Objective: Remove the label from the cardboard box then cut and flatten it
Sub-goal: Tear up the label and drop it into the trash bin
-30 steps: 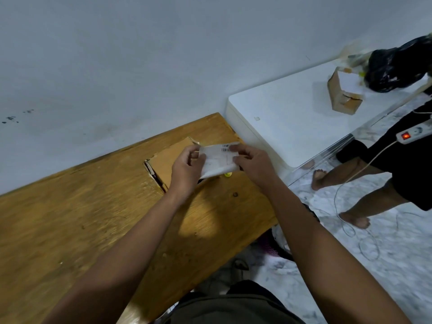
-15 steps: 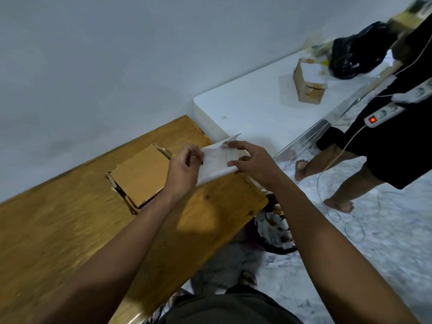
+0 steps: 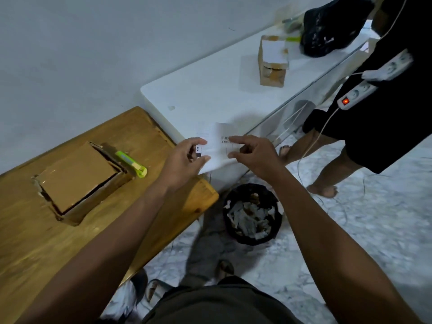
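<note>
A brown cardboard box (image 3: 77, 181) with torn edges lies on the wooden table (image 3: 28, 249), its top bare. A green utility knife (image 3: 132, 164) rests beside its right side. The white label (image 3: 218, 146), printed with a barcode, is off the box and held in the air over the table's right end. My left hand (image 3: 187, 157) pinches its left edge and my right hand (image 3: 252, 153) pinches its right edge. Both hands are well to the right of the box.
A black bin (image 3: 252, 213) with several paper scraps stands on the marble floor below my hands. A white counter (image 3: 210, 94) beyond carries another labelled box (image 3: 272, 60) and a black bag (image 3: 332, 26). A person (image 3: 378, 108) holding a power strip (image 3: 357, 94) stands at right.
Both hands carried the label away from the box toward the right, past the table's end. The box is now uncovered and the knife beside it shows.
</note>
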